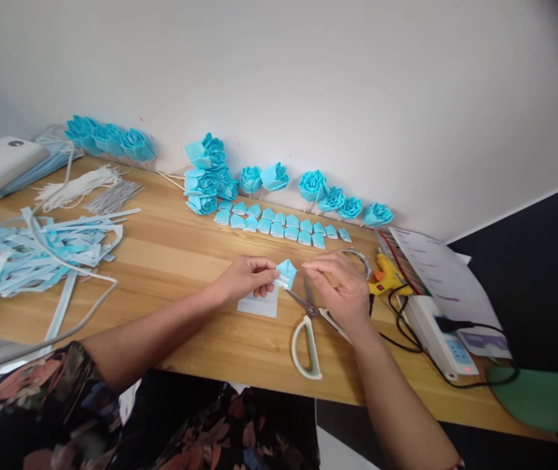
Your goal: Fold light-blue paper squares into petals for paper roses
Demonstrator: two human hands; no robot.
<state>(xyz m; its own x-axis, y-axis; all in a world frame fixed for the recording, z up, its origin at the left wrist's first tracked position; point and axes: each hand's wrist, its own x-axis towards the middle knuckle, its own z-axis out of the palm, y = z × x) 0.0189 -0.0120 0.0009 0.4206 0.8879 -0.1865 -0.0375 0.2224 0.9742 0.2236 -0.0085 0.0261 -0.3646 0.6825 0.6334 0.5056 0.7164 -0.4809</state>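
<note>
My left hand point(247, 277) pinches a small folded blue petal point(287, 270) by its lower left edge, above the table. Just right of the petal, my right hand point(342, 287) has its thumb and fingers pressed together. A thin pale line runs from those fingertips to the petal; what it is cannot be made out. Beneath the hands lie open scissors with white handles point(307, 349), partly covered by my right hand. A small white square point(263, 304) rests on the table under my left hand.
Folded blue petals point(277, 229) lie in two rows, with blue fabric flowers point(312, 185) along the wall. Blue-white strips point(38, 254) and a pale cable point(87, 273) cover the left. At right are a yellow glue gun point(387, 277), a power strip point(438, 333) and black cords.
</note>
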